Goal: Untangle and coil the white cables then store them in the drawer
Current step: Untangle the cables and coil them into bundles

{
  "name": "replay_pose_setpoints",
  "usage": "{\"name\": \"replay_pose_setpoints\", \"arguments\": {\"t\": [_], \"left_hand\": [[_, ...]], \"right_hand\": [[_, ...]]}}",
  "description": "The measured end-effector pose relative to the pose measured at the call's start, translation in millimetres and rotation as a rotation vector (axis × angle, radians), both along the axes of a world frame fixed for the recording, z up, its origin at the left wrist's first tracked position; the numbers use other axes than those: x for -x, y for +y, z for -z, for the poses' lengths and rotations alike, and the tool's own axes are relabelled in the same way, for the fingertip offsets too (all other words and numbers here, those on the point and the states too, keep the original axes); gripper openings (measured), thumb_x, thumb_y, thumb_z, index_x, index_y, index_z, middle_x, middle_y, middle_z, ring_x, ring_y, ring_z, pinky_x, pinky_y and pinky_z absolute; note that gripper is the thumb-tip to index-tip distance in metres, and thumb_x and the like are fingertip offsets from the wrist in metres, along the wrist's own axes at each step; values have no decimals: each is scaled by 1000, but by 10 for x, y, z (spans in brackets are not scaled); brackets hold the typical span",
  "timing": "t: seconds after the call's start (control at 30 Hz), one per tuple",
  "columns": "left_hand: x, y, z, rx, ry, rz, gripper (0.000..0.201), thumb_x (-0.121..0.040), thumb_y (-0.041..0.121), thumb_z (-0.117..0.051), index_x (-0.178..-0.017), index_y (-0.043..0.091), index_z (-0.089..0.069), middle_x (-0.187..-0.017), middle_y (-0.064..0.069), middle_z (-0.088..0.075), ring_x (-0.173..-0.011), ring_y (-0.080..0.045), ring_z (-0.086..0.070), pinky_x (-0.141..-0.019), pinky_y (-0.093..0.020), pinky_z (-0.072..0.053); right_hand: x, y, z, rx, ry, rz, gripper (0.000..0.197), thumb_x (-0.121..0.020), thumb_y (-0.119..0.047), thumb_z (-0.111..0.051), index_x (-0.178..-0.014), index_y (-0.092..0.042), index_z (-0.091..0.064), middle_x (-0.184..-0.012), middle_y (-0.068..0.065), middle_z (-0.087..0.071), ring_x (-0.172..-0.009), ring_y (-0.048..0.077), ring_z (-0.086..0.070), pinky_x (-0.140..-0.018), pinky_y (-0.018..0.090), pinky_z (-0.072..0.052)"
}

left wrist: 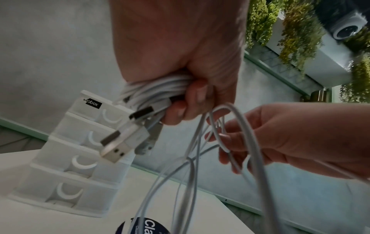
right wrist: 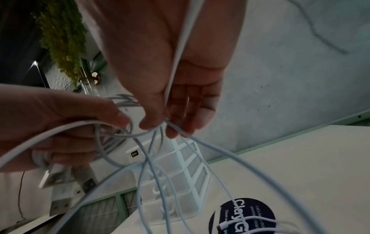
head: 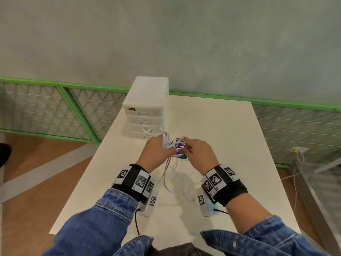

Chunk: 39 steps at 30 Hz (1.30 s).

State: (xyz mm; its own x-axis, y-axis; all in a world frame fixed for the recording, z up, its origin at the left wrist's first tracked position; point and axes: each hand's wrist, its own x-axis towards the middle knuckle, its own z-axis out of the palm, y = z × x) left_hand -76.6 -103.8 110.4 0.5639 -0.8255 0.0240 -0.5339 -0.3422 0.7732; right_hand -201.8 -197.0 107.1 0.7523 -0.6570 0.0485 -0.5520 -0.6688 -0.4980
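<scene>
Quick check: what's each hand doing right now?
Left hand: gripping a bundle of white cables.
Right hand: pinching loose cable strands at its fingertips.

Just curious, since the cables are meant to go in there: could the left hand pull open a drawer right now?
Probably not yet. The left hand grips a bundle of white cables, so no finger is free, though the drawer unit stands just beyond it.

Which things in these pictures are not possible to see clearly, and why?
- Number of white cables: left wrist view, the left hand covers the bundle.
- Round dark label: right wrist view, cut off by the edge and blurred.
- Drawer unit contents: head view, all drawers closed.
- Right hand grip: blurred fingertips.
</scene>
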Motion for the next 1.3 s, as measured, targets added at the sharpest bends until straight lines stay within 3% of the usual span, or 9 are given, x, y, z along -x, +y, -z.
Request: {"name": "replay_pose_setpoints", "arguments": {"t": [0.07, 0.17, 0.27, 0.6, 0.8, 0.97, 1.07, 1.17, 1.3], "left_hand": [[-9, 11, 3, -12, -13, -24, 20, -76, 17, -64, -67, 7, -49, -61, -2, -48, -58, -16, -43, -48, -20, -28], [-67, 42, 12, -37, -9, -66, 18, -77, 14, -64, -68, 6, -50, -63, -3, -50, -58, -17, -44, -48, -21, -29], [-243, 108, 21, -48, -17, -158, 16, -78, 11, -64, -75, 0, -53, -65, -4, -50, -61, -19, -45, -50, -21, -31], [-538, 251, 7, -6, -54, -300, 34, -78, 8, -67, -58, 13, -39, -58, 1, -44, -54, -9, -40, -43, -14, -30], [-585, 238, 3, -20, -23, -335, 28, -76, 12, -67, -63, 4, -43, -57, -5, -42, -58, -22, -39, -46, -23, -27], [-476, 172, -52, 24, 35, -302, 27, -76, 12, -66, -63, 1, -45, -58, -6, -41, -57, -20, -36, -47, -26, -25], [-375, 111, -55, 37, 53, -249, 25, -76, 13, -67, -71, -7, -52, -65, -12, -47, -60, -21, -40, -51, -28, -29], [-286, 71, -88, 34, 75, -204, 24, -76, 14, -66, -67, 1, -48, -63, -8, -46, -56, -19, -39, -51, -28, -30], [-163, 40, -162, 38, 186, -140, 24, -77, 15, -66, -59, 11, -50, -53, -4, -50, -51, -21, -45, -56, -32, -42]], "right_hand": [[21, -6, -4, -31, -17, 21, 20, -91, -23, -53, -105, -18, -66, -93, 7, -70, -82, 21, -58, -55, 19, -31], [75, -60, -41, -86, -59, 62, 20, -91, -22, -53, -92, -18, -73, -89, 6, -72, -78, 21, -59, -64, 26, -39], [226, -261, -42, -116, -115, 230, 20, -90, -18, -52, -92, -16, -72, -90, 6, -73, -85, 25, -64, -77, 31, -49], [747, -723, 316, -177, -136, 639, 20, -92, -22, -48, -96, -17, -67, -96, 8, -69, -86, 29, -61, -69, 30, -42], [877, -862, 477, -225, -54, 738, 21, -93, -21, -46, -99, -18, -66, -100, 8, -68, -90, 30, -60, -71, 31, -42], [768, -781, 506, -215, 237, 627, 27, -94, -16, -44, -112, -14, -64, -117, 11, -62, -107, 30, -57, -83, 34, -44], [573, -655, 465, -47, -20, 438, 34, -92, -7, -43, -123, -10, -58, -135, 12, -51, -126, 27, -44, -103, 36, -37], [331, -420, 190, 35, -369, 192, 30, -92, -16, -52, -120, -15, -61, -129, 7, -55, -123, 21, -44, -103, 24, -29], [60, -74, -3, -21, -274, -26, 44, -76, -46, -68, -113, -24, -63, -118, -3, -59, -114, 13, -46, -98, 21, -31]]}}
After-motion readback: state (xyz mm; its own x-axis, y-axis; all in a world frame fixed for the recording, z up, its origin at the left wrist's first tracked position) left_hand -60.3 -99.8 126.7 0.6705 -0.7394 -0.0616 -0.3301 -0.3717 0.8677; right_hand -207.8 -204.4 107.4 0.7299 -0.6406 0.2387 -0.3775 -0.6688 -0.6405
